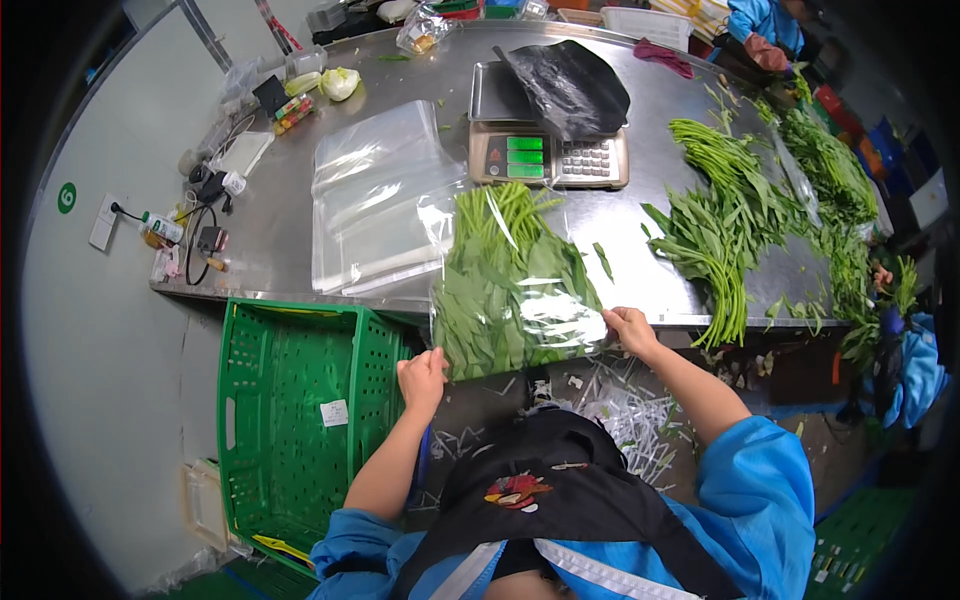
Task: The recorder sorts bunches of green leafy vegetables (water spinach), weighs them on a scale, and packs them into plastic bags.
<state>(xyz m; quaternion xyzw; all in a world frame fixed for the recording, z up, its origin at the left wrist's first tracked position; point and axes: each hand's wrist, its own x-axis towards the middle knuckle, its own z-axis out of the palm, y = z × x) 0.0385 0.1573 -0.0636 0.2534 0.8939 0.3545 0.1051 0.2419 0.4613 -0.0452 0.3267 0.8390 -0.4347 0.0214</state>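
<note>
A clear plastic bag [555, 307] full of leafy green stalks [502, 214] lies over the front edge of the steel table. Its stems point away from me and its leafy end hangs towards my body. My left hand [424, 379] pinches the bag's near left corner. At the near right corner, my right hand [630, 328] grips the plastic between thumb and fingers. A stack of flat clear bags [382, 202] lies to the left of the filled one. Just beyond it stands a digital scale [551, 157] with lit green displays and a black plastic sheet [574, 86] on its pan.
Loose bunches of greens [720, 217] lie on the steel table [277, 255] to the right. A green plastic crate [292, 420] stands below its left edge. Cut white strips [630, 412] litter the floor. Co-workers in blue sleeves [919, 367] handle greens at right.
</note>
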